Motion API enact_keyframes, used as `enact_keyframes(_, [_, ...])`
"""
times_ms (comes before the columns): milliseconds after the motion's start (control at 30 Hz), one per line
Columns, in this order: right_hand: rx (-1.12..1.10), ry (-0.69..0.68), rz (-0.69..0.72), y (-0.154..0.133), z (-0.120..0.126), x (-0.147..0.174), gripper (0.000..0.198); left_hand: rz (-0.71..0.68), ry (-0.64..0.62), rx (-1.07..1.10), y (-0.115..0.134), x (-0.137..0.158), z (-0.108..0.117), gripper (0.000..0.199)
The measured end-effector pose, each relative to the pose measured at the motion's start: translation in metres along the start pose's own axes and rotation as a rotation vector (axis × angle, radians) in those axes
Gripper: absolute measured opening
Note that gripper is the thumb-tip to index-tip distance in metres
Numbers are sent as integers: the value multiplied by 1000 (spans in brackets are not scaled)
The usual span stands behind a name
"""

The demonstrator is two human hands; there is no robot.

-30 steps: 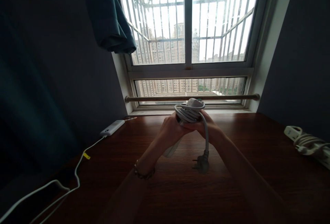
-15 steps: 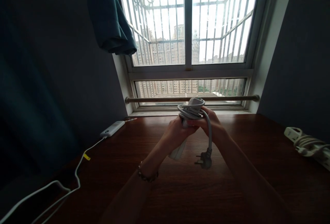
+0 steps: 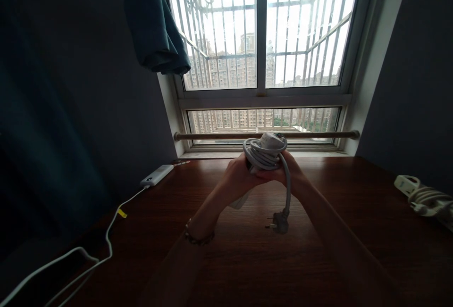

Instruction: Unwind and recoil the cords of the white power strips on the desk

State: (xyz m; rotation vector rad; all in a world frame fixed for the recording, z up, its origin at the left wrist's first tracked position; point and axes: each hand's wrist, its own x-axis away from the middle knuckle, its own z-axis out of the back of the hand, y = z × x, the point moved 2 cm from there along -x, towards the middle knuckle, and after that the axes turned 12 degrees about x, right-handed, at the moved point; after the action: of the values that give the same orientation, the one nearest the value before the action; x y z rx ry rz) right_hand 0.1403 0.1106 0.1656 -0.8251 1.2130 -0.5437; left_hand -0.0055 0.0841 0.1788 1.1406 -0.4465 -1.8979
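No writing is showing legibly on anything here. The left hand (image 3: 238, 178) and right hand (image 3: 287, 175) are both closing around a white power strip (image 3: 264, 149), gripping it upright above the dark wooden table (image 3: 247, 260), near the window's 6 o'clock edge. Its grey cord (image 3: 264, 155) is sitting coiled around the top, and the plug (image 3: 279, 224) is dangling at 5 o'clock from the hands.

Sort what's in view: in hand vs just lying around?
In hand:
- power strip, held by left hand and right hand
- its coiled cord, plug dangling

Lying about:
- power bank, white cable
- second power strip, table's right edge
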Motion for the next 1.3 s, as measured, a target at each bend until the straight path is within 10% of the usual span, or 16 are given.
enact_keyframes(400, [-76, -173, -86, -6, -4, 6, 69, -26, -33, 19, 3, 1, 17, 55])
enact_keyframes(1300, [-163, -37, -98, -9, 6, 5, 63, 7, -115, 169, -11, -1, -6, 47])
